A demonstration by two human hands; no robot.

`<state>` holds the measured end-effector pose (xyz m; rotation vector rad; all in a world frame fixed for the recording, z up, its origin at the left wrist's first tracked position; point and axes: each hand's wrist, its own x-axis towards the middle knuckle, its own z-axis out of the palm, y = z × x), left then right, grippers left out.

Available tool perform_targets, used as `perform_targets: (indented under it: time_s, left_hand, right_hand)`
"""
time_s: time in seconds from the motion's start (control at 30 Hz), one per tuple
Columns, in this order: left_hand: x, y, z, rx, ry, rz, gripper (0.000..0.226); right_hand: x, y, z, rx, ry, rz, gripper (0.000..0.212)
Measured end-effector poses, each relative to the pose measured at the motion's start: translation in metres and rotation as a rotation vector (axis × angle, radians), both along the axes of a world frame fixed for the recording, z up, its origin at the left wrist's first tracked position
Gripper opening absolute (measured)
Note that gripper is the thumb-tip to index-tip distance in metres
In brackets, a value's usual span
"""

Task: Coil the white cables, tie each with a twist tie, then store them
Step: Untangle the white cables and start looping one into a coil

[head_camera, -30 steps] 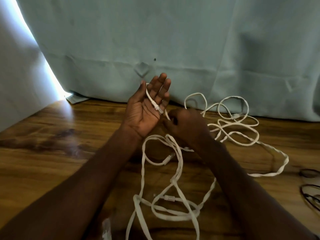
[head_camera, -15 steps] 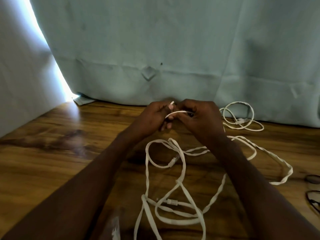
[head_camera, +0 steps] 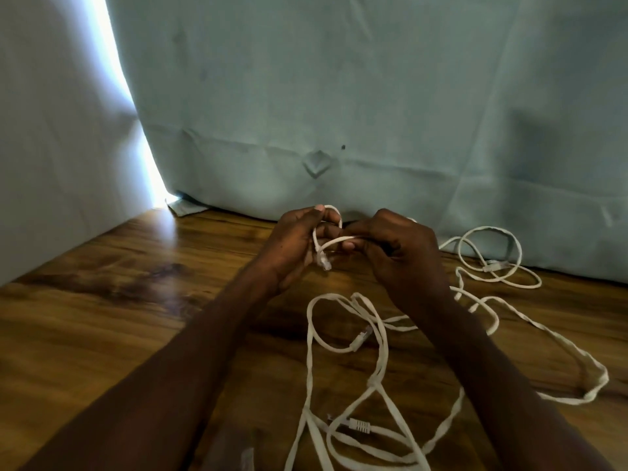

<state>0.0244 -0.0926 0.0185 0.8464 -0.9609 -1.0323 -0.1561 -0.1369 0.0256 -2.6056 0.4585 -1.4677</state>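
Note:
A tangle of white flat cables [head_camera: 375, 379] sprawls over the wooden table [head_camera: 112, 328], with plug ends showing near the middle and the front. My left hand [head_camera: 295, 243] holds a small loop of white cable, its clear plug hanging below the fingers. Close beside it, my right hand [head_camera: 404, 253] pinches the same cable just to the right of that loop. A further loop of white cable [head_camera: 489, 256] lies at the back right by the curtain.
A pale blue-green curtain [head_camera: 339, 107] hangs along the table's far edge, with a bright gap of light at the left. A small clear plastic piece [head_camera: 246, 460] lies at the bottom edge between my forearms.
My left hand was open and raised with the cable end across its palm. Both hands have since come together lower down, closed on the cable and bent it into a small loop.

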Motion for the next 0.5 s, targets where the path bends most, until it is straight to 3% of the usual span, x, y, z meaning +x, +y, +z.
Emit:
perform_targets:
  time_s: [0.13,0.3,0.5]
  left_hand:
    - [-0.013,0.001,0.002,-0.023,-0.106,0.063,0.036]
    - [-0.005,0.0,0.008,-0.055,0.093,0.19,0.041]
    - [-0.009,0.003,0.008,0.004,-0.081,0.122,0.039]
  right_hand:
    - [-0.002,-0.001,0.0,0.131,-0.082,0.034,0.023]
    - [-0.003,0.005,0.005,0.132,0.054,0.15,0.022]
    - [-0.005,0.002,0.004,0.184,0.025,0.129,0.021]
